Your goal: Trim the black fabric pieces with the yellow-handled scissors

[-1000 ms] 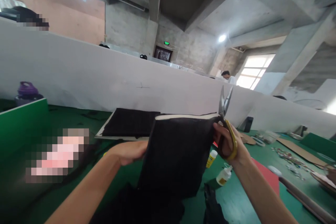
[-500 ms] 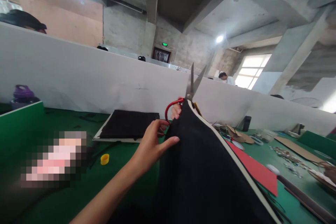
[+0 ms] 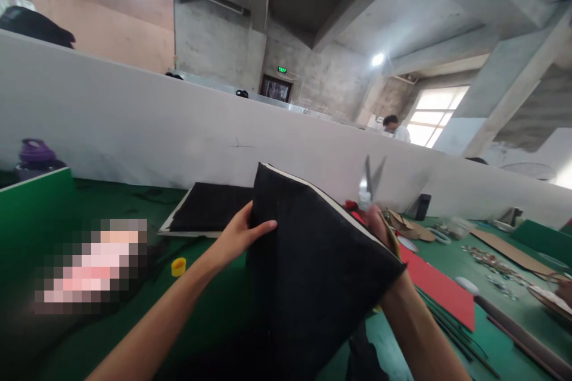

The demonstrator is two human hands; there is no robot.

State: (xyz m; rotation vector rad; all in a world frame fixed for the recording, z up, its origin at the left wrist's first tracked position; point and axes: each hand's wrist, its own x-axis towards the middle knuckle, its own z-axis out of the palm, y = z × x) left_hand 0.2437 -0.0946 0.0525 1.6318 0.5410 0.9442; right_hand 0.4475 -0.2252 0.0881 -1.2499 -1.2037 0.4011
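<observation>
Head view: your left hand [image 3: 243, 226] holds the black panel [image 3: 322, 262] by its left side, thumb out flat on the near face, the other fingers mostly hidden round the edge. Your right hand [image 3: 379, 226] is behind the panel's upper right edge, blurred, fingers closed round the scissors [image 3: 370, 181] — blades up, parted, nothing visible between them. Whether those fingers also touch the panel, can't tell.

The panel is tilted up in front of you, above the green table [image 3: 201, 297], its right corner overlapping your right wrist. Progress, as far as it shows: the near face is black all over, while a pale edge [image 3: 333, 202] runs bare along the top. That edge looks like the unfinished part; the far side is out of sight, so what's left there can't be judged.

A second black piece [image 3: 218, 208] lies on the table beyond your left hand, pale border showing — looks set aside. Yellow ring [image 3: 178, 266] sits nearer you; red sheet [image 3: 447, 292] and thin dark strips [image 3: 460, 333] lie right of your right forearm.
</observation>
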